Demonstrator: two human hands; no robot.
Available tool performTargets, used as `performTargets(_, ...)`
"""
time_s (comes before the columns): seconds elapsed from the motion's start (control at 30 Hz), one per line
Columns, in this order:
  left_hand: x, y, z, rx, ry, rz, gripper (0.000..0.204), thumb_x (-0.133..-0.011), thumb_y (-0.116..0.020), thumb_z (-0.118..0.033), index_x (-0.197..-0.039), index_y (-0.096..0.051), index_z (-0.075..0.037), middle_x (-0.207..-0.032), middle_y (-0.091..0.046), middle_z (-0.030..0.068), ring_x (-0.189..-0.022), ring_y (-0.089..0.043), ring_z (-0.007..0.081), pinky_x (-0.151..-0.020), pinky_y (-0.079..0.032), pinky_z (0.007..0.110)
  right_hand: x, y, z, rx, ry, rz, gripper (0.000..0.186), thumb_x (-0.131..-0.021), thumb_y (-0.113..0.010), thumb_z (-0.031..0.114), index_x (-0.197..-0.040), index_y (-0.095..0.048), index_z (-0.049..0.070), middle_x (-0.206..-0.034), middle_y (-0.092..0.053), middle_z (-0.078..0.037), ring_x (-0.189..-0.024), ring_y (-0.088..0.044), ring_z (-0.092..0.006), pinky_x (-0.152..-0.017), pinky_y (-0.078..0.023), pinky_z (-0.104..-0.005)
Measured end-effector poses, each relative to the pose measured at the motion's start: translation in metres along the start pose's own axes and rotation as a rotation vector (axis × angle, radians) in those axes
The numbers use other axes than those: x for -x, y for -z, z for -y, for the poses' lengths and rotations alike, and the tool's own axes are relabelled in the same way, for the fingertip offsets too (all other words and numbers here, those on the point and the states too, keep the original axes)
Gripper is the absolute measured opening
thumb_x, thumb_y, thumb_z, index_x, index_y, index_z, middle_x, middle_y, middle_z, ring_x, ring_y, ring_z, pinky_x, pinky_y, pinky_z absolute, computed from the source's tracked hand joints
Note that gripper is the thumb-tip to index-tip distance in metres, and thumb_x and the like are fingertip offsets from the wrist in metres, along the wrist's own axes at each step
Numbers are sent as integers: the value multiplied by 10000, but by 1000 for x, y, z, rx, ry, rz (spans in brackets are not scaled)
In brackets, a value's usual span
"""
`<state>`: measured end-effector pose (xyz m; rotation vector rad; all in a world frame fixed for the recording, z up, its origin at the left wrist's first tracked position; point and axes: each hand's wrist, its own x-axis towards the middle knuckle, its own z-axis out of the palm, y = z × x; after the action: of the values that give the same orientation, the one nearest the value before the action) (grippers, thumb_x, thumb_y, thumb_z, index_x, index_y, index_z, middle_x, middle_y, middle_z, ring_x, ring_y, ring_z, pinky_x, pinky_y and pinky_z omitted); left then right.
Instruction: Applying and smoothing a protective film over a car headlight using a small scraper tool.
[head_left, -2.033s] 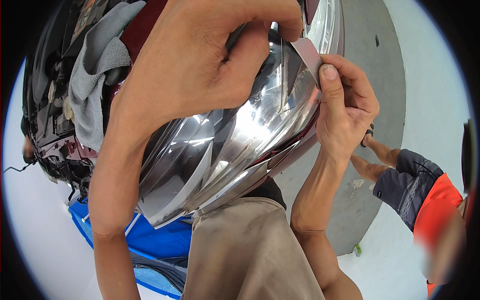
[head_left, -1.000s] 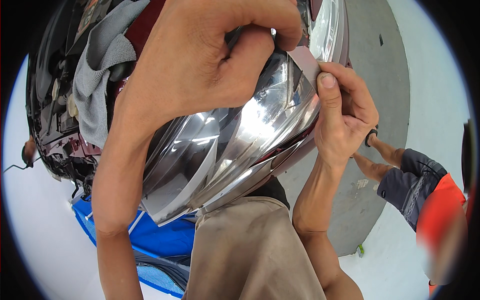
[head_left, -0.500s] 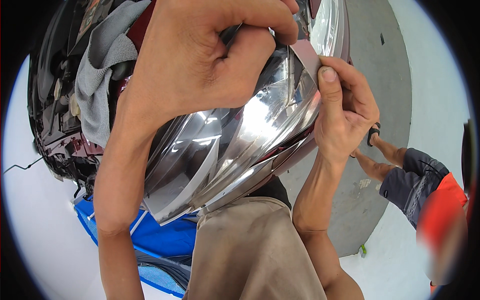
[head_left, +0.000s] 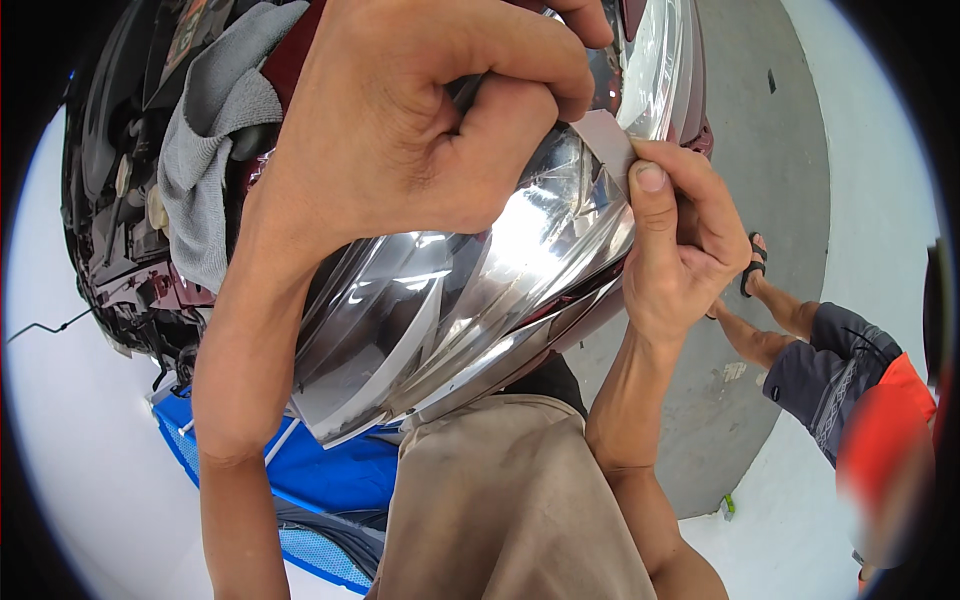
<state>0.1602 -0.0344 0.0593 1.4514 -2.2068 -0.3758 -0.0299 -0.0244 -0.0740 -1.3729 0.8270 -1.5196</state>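
My left hand (head_left: 430, 130) arches over the car's headlight (head_left: 510, 250), fingers curled at the upper end of a small pale grey strip (head_left: 603, 140); its contact tips are partly hidden. Its lower end is pinched between the thumb and forefinger of my right hand (head_left: 680, 235), at the headlight's right edge. The lamp has shiny, reflective facets under a clear surface, with dark red bodywork around it.
The open engine bay (head_left: 115, 230) lies left, a grey cloth (head_left: 195, 190) draped on its edge. A blue mat or cover (head_left: 330, 470) lies below. At right, another person in dark shorts (head_left: 820, 370) and an orange top stands on the grey floor (head_left: 780, 180).
Both hands and the strip have dropped slightly in the picture, my right hand also a little leftward. The car and surroundings have shifted slightly in view. Both grips look much the same.
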Motion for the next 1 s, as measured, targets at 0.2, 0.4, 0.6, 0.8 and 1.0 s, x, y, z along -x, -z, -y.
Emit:
performTargets(0.2, 1, 0, 2, 36, -39, -1, 99, -650, -639, -94, -691, -717, -49, -902, -715, 140, -741, -573, 205, -736, -405, 340, 2, 0, 3, 18, 23, -4, 95, -883, -723, -22, -975, -739, -35, -786, -643, -31, -666, -518, -60, -581, -372, -193)
performTargets(0.4, 5, 0, -1, 92, -7, -8, 112, -681, -626, -86, -728, -720, -50, -955, -705, 159, -791, -585, 228, -771, -415, 355, 7, 0, 2, 25, 3, -5, 95, -879, -728, -15, -973, -744, -25, -776, -637, -27, -654, -512, -58, -565, -361, -195)
performTargets(0.6, 4, 2, -7, 188, 63, -30, 154, -738, -597, -47, -816, -729, -47, -1057, -680, 191, -902, -609, 282, -850, -443, 379, 10, 5, 2, -24, -9, -1, 90, -889, -732, 14, -971, -738, -22, -771, -624, -18, -643, -503, -54, -555, -354, -193)
performTargets(0.8, 36, -40, -20, -327, -14, -73, 429, -924, -605, -144, -1339, -603, -32, -1454, -532, 165, -1327, -502, 353, -1093, -377, 482, 19, 40, 2, -616, -308, -35, 276, -1033, -560, 149, -1242, -610, -23, -857, -496, 4, -787, -419, -116, -751, -381, -270)
performTargets(1.0, 96, -65, -68, -443, 26, 244, 586, -971, -537, -271, -1488, -429, -19, -1611, -334, 134, -1509, -279, 294, -1224, -200, 450, 34, 68, 12, -567, -495, -91, 384, -1045, -543, 154, -1382, -549, -30, -977, -576, -10, -802, -436, -91, -723, -387, -267)
